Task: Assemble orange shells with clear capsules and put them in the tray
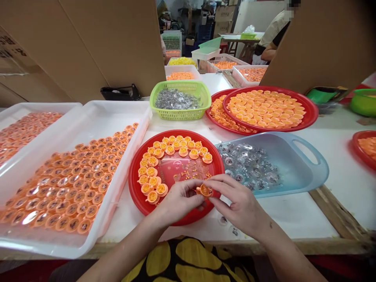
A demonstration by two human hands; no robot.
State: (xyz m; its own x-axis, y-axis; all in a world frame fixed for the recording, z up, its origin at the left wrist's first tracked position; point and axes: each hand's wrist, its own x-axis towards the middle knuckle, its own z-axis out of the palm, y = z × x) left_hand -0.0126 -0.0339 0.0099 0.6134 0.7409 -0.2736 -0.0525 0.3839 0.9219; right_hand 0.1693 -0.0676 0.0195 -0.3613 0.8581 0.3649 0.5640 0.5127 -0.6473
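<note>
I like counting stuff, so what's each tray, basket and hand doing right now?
orange cup: pinched between both hands
left hand: shut on it
right hand: shut on it
red tray: partly filled, cups along left and top
blue basin: part full of clear pieces
green basket: holding more
white tray: mostly filled
back red tray: full

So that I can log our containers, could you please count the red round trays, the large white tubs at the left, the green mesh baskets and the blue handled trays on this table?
Red round trays: 4
Large white tubs: 2
Green mesh baskets: 1
Blue handled trays: 1
Total: 8
</note>
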